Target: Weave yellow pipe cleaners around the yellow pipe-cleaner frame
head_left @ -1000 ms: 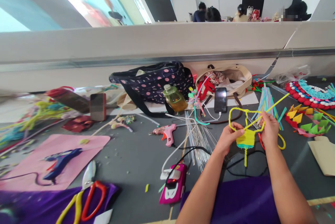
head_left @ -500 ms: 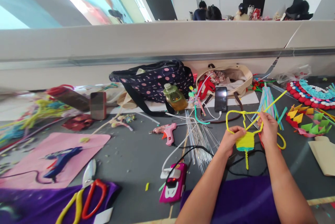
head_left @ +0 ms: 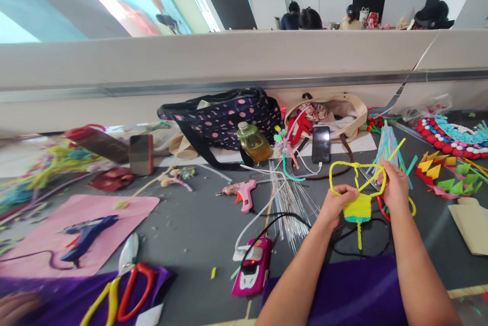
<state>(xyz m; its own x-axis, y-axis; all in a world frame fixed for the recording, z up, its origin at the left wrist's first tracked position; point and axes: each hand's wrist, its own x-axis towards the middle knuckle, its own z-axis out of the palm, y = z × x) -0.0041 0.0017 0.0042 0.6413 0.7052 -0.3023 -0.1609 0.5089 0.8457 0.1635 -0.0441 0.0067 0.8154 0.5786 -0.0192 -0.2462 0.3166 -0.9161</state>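
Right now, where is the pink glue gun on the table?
In the head view the pink glue gun lies on the grey table near the middle, left of the person's left hand, in front of the dotted bag.

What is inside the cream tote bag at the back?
The cream tote bag gapes open, showing a floral cloth, something red and white fabric. Anything deeper is covered by these.

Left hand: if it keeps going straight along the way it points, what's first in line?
Probably the phone. The left hand, pinching the yellow pipe-cleaner piece, points up and away toward it, with only its white cable on the table between. Depth is unclear.
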